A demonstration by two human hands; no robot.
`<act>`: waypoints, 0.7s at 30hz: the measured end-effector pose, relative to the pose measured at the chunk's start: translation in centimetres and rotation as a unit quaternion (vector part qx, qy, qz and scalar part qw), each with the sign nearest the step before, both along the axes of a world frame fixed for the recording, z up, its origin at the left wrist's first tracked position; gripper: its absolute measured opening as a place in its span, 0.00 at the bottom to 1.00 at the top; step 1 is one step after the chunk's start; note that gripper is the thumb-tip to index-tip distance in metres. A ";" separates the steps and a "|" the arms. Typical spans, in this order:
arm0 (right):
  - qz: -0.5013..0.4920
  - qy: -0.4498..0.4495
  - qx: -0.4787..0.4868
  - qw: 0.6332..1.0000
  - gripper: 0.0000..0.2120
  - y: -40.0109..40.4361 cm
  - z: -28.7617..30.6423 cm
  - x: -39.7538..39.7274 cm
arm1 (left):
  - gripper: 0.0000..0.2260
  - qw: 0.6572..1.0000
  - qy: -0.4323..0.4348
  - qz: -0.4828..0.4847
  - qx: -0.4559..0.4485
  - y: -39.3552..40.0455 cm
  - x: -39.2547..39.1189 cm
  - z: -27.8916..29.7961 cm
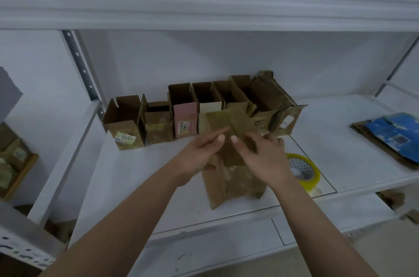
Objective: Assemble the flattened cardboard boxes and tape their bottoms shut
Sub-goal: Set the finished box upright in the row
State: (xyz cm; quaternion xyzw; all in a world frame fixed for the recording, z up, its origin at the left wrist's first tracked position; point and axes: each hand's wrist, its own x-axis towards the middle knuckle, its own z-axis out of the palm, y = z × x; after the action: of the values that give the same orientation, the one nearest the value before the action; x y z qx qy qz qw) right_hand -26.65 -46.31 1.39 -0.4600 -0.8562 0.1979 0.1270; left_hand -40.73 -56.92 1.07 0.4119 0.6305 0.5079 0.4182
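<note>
A brown cardboard box (229, 176) stands on the white shelf (140, 186) in front of me, its taped bottom flaps turned up toward the camera. My left hand (199, 156) holds the box's left side, thumb stretched across the flap. My right hand (260, 154) grips the right side, thumb lying on the flap and fingers curled behind. A roll of yellow-edged clear tape (302, 169) lies flat on the shelf just right of my right wrist.
Several assembled open-topped boxes (158, 122) stand in a row along the back of the shelf. A stack of flattened cardboard with a blue printed sheet (394, 133) lies at the far right. More cardboard sits in a tray (13, 158) at the left.
</note>
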 end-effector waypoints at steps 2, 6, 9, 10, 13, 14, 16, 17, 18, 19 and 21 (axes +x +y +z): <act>0.033 0.049 -0.035 0.998 0.23 0.4 0.0 0.0 | 0.18 0.998 -0.054 0.028 0.007 -0.4 -0.8 -0.4; 0.061 0.183 -0.112 0.975 0.16 0.2 -0.3 0.1 | 0.17 0.998 -0.016 0.060 0.007 -0.8 -2.4 -0.7; 0.100 0.179 -0.112 0.972 0.17 -0.2 -1.8 -0.3 | 0.17 0.998 -0.007 0.061 0.006 -0.9 -2.3 -1.7; 0.107 0.180 -0.124 0.970 0.20 -0.3 -2.3 -0.5 | 0.20 0.998 0.004 0.060 0.007 -1.1 -2.5 -2.4; 0.140 0.172 -0.168 0.961 0.29 0.0 -2.9 -0.3 | 0.27 0.999 0.034 0.038 -0.003 -1.8 -2.6 -4.1; 0.155 0.161 -0.175 0.959 0.33 0.2 -2.9 -0.1 | 0.30 0.999 0.044 0.027 -0.001 -1.9 -2.5 -4.7; 0.171 0.127 -0.159 0.964 0.38 0.7 -3.2 0.3 | 0.33 0.997 0.069 0.010 0.013 -1.9 -2.3 -5.8; 0.171 0.109 -0.142 0.969 0.40 0.9 -3.5 0.5 | 0.35 0.997 0.079 0.007 0.018 -1.8 -2.2 -6.3; 0.167 0.095 -0.117 0.974 0.40 1.1 -3.8 0.6 | 0.37 0.996 0.088 0.010 0.023 -1.7 -2.0 -6.9; 0.164 0.085 -0.089 0.979 0.40 1.3 -4.2 0.7 | 0.37 0.994 0.103 0.019 0.024 -1.5 -1.8 -7.2; 0.154 0.069 -0.052 0.984 0.39 1.4 -4.8 1.1 | 0.36 0.990 0.132 0.046 0.023 -1.0 -1.3 -7.6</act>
State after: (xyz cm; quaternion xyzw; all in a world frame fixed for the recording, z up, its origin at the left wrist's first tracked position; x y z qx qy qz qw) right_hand -25.58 -44.88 -3.38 -0.3137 -0.8947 0.2903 0.1295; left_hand -42.00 -57.95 -6.57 0.4552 0.6868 0.4822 0.2975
